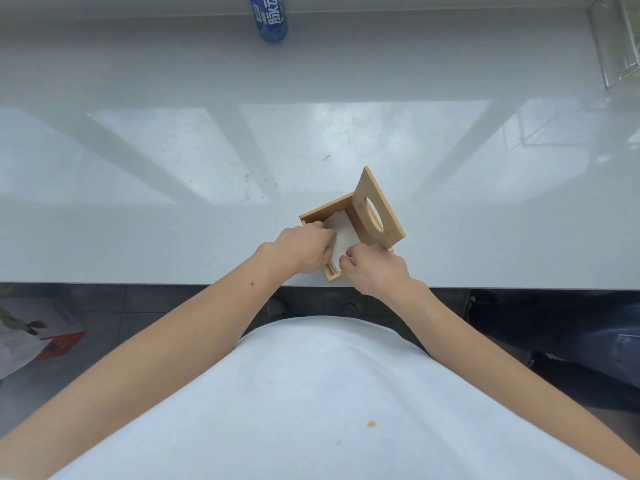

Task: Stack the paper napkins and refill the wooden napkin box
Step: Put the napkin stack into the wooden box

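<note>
One box with one raised lid, one napkin stack inside, two hands, left and right, one bottle, one wire rack.

A glossy white countertop, wire rack and drink bottle suggest a kitchen or café counter.

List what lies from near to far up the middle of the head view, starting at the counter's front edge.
Front edge of the glossy white counter → open wooden napkin box with white paper napkins and both hands in it → bare counter → blue labelled bottle lying at the back.
</note>
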